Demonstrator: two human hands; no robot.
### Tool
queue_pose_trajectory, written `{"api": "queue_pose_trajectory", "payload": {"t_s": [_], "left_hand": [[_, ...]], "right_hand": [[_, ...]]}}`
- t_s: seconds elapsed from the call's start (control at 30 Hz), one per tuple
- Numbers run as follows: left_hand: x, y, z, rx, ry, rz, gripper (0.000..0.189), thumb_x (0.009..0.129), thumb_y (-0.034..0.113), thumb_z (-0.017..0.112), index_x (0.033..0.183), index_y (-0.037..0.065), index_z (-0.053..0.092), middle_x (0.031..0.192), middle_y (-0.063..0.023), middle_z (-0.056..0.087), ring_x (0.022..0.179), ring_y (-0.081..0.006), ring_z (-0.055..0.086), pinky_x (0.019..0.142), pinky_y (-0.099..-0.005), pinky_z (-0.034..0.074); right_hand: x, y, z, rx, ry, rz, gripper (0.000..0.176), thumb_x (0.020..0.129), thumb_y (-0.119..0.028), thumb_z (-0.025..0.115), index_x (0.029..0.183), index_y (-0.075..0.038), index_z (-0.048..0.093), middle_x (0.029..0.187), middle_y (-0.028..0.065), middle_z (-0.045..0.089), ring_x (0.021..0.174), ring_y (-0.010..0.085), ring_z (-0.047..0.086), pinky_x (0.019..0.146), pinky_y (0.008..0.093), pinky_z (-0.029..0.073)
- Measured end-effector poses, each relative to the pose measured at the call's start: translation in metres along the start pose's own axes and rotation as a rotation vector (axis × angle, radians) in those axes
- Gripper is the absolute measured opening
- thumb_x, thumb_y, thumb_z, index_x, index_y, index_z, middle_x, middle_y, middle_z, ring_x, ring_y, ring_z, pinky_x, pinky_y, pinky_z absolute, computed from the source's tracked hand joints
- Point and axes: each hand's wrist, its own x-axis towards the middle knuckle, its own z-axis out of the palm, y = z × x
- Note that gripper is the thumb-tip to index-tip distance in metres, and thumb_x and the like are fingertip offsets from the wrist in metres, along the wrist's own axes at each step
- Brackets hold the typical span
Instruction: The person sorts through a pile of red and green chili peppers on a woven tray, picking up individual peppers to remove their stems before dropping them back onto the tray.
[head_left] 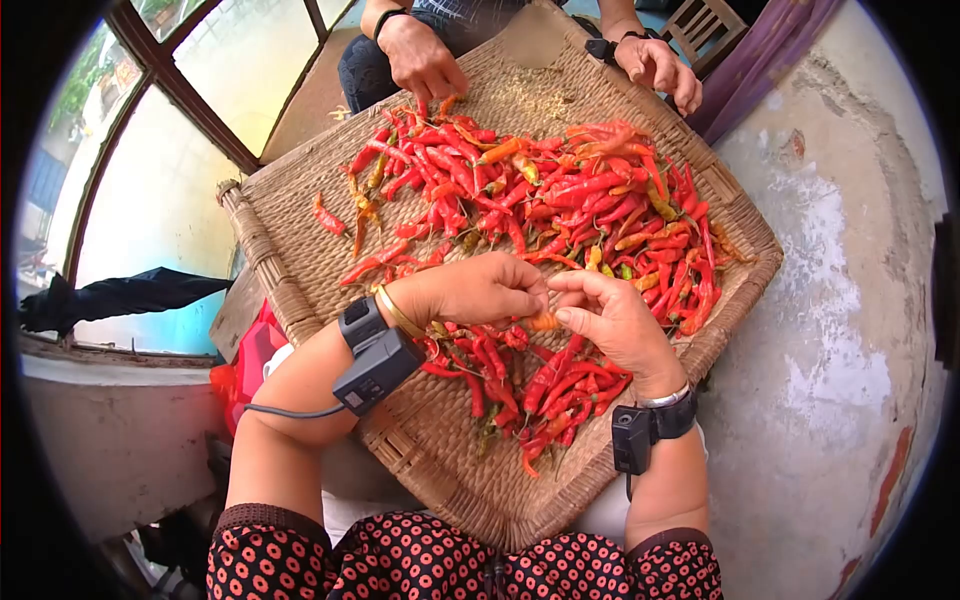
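My left hand (pixel 485 288) and my right hand (pixel 615 318) meet over the near part of a woven tray (pixel 290 210). Between their fingertips is an orange chili pepper (pixel 543 322), pinched by both hands and partly covered by the fingers. Beyond my hands a large heap of red chili peppers (pixel 590 190) spreads across the tray, with a few orange and yellowish ones mixed in. A smaller pile of red chili peppers (pixel 570 390) lies below my hands, nearer my body.
Across the tray, another person's hand (pixel 420 60) touches peppers at the heap's far edge; their other hand (pixel 660 70) hovers over the rim. Pale seeds (pixel 530 98) are scattered there. A plastered wall (pixel 830 300) stands at right, windows and a dark folded umbrella (pixel 130 298) at left.
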Motion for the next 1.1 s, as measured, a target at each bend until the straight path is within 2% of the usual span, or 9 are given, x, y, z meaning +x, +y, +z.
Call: {"api": "queue_pose_trajectory", "payload": {"t_s": [0.13, 0.2, 0.33, 0.6, 0.7, 0.8, 0.87, 0.97, 1.1], "left_hand": [[-0.002, 0.004, 0.001, -0.190, 0.017, -0.050, 0.028, 0.088, 0.029, 0.053, 0.091, 0.001, 0.057, 0.073, -0.0026, 0.061, 0.060, -0.0081, 0.052, 0.055, -0.0249, 0.043], [0.005, -0.010, 0.012, 0.440, 0.218, 0.307, 0.034, 0.083, 0.035, 0.057, 0.088, 0.002, 0.057, 0.065, -0.0054, 0.059, 0.060, -0.0182, 0.058, 0.056, -0.0342, 0.046], [0.010, -0.011, 0.037, 1.009, 0.058, -0.015, 0.035, 0.072, 0.037, 0.065, 0.083, 0.005, 0.059, 0.079, -0.0123, 0.060, 0.068, -0.0326, 0.060, 0.057, -0.0428, 0.047], [0.011, -0.031, 0.070, 1.409, 0.189, 0.128, 0.032, 0.065, 0.032, 0.067, 0.083, 0.007, 0.058, 0.083, -0.0085, 0.054, 0.064, -0.0252, 0.060, 0.051, -0.0385, 0.048], [0.011, -0.018, 0.082, 1.431, 0.115, 0.225, 0.034, 0.066, 0.031, 0.066, 0.087, 0.006, 0.058, 0.088, -0.0084, 0.054, 0.075, -0.0236, 0.059, 0.059, -0.0368, 0.049], [0.018, -0.025, 0.105, 1.075, -0.106, 0.609, 0.039, 0.066, 0.036, 0.064, 0.094, 0.009, 0.060, 0.105, -0.0081, 0.051, 0.104, -0.0262, 0.049, 0.082, -0.0428, 0.044], [0.025, -0.048, 0.116, 1.220, -0.148, 0.801, 0.044, 0.066, 0.041, 0.061, 0.101, 0.014, 0.060, 0.121, -0.0043, 0.044, 0.122, -0.0289, 0.031, 0.098, -0.0539, 0.027], [0.028, -0.041, 0.105, 1.328, -0.204, 0.694, 0.045, 0.065, 0.045, 0.060, 0.101, 0.019, 0.061, 0.125, -0.0001, 0.041, 0.126, -0.0314, 0.024, 0.100, -0.0594, 0.017], [0.020, -0.023, 0.075, 1.515, -0.175, 0.476, 0.034, 0.067, 0.039, 0.060, 0.095, 0.018, 0.063, 0.123, 0.0004, 0.043, 0.118, -0.0295, 0.033, 0.092, -0.0529, 0.033]], "right_hand": [[0.003, 0.007, -0.004, -0.100, 0.043, 0.035, 0.021, 0.080, -0.007, 0.059, 0.100, 0.000, 0.059, 0.072, -0.0003, 0.056, 0.068, 0.0058, 0.052, 0.064, 0.0228, 0.044], [0.004, 0.012, -0.005, -0.047, 0.051, -0.033, 0.021, 0.080, -0.008, 0.058, 0.100, 0.000, 0.059, 0.068, -0.0013, 0.055, 0.066, 0.0052, 0.050, 0.061, 0.0225, 0.043], [0.005, 0.017, -0.003, -0.165, 0.092, -0.032, 0.022, 0.080, -0.011, 0.059, 0.099, 0.000, 0.060, 0.068, 0.0023, 0.058, 0.064, 0.0085, 0.054, 0.060, 0.0244, 0.044], [0.006, 0.003, 0.000, -0.391, 0.128, -0.078, 0.020, 0.078, -0.012, 0.061, 0.094, 0.000, 0.061, 0.068, 0.0090, 0.061, 0.061, 0.0140, 0.058, 0.058, 0.0276, 0.046], [0.009, 0.013, -0.006, -0.262, 0.206, -0.114, 0.019, 0.078, -0.011, 0.061, 0.093, 0.000, 0.061, 0.067, 0.0076, 0.061, 0.058, 0.0110, 0.055, 0.056, 0.0259, 0.044], [0.011, 0.015, -0.007, -0.245, 0.273, -0.149, 0.018, 0.078, -0.010, 0.061, 0.092, 0.000, 0.062, 0.065, 0.0066, 0.060, 0.057, 0.0090, 0.053, 0.054, 0.0253, 0.042], [0.012, 0.015, -0.008, -0.212, 0.292, -0.159, 0.018, 0.078, -0.011, 0.061, 0.091, 0.000, 0.062, 0.065, 0.0065, 0.060, 0.057, 0.0090, 0.053, 0.053, 0.0254, 0.042], [0.010, 0.014, -0.011, -0.253, 0.248, -0.083, 0.016, 0.082, -0.005, 0.056, 0.096, 0.001, 0.060, 0.070, -0.0024, 0.055, 0.064, 0.0040, 0.048, 0.057, 0.0198, 0.040], [0.011, 0.015, -0.014, -0.150, 0.248, -0.107, 0.016, 0.082, -0.005, 0.055, 0.096, 0.001, 0.060, 0.071, -0.0021, 0.055, 0.064, 0.0042, 0.048, 0.058, 0.0200, 0.040]]}}
